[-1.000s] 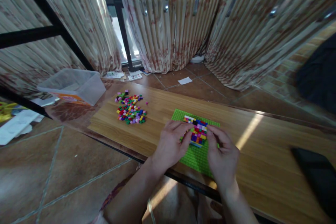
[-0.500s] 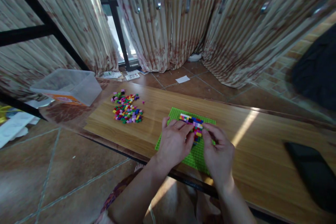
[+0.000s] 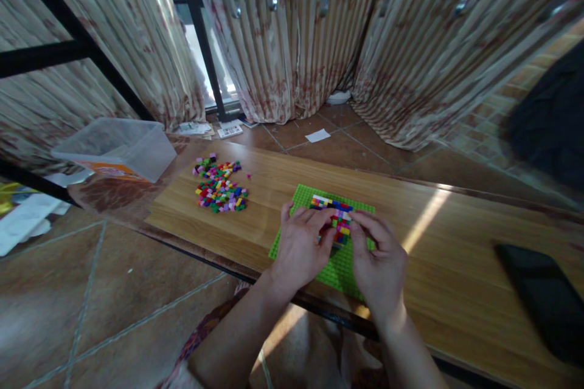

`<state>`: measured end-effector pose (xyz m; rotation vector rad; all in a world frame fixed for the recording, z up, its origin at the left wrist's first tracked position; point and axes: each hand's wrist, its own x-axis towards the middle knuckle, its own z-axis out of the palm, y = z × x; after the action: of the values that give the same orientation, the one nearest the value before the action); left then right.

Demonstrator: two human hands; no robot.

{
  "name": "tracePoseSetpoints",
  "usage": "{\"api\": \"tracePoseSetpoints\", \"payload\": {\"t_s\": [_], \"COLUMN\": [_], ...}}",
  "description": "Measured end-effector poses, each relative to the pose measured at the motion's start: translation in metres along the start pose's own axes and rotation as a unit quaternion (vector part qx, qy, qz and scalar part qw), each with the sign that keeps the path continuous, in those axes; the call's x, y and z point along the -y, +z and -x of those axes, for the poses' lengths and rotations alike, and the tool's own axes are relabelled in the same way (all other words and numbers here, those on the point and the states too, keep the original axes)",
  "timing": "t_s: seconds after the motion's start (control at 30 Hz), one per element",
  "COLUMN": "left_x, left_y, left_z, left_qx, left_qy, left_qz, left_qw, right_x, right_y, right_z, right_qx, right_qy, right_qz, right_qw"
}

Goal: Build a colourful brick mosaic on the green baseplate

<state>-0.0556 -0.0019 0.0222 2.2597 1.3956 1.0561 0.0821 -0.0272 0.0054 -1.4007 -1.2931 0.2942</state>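
A green baseplate [image 3: 305, 199] lies on the wooden table, with a patch of small coloured bricks [image 3: 332, 209] stuck on its far half. My left hand [image 3: 300, 247] rests on the plate's left part, fingers curled toward the brick patch. My right hand [image 3: 378, 258] is on the right, its fingertips pinched at the near edge of the patch. Both sets of fingertips meet at the bricks; whether either holds a loose brick is hidden. A pile of loose coloured bricks [image 3: 220, 185] lies to the left.
A clear plastic tub [image 3: 116, 148] stands at the table's far left end. A dark flat object [image 3: 545, 298] lies on the table at the right. Papers [image 3: 228, 130] and curtains are beyond the table; a black metal frame runs overhead.
My hands have drawn closer together over the brick patch and now cover more of its near part. The view shifted slightly.
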Motion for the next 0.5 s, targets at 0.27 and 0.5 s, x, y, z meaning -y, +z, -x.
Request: {"api": "tracePoseSetpoints", "payload": {"t_s": [0.27, 0.5], "left_x": [0.0019, 0.0085], "left_y": [-0.0036, -0.0077], "left_z": [-0.0004, -0.0007], "left_qx": [-0.002, -0.024], "left_qy": [-0.007, -0.033], "left_qz": [0.031, 0.051], "left_qw": [1.0, 0.998], "right_x": [-0.0002, -0.003], "right_y": [-0.0031, -0.0036], "right_z": [0.0052, 0.0046], "right_qx": [0.067, 0.058], "right_qy": [-0.13, -0.185], "right_qz": [0.111, 0.176], "right_qw": [0.983, 0.965]}}
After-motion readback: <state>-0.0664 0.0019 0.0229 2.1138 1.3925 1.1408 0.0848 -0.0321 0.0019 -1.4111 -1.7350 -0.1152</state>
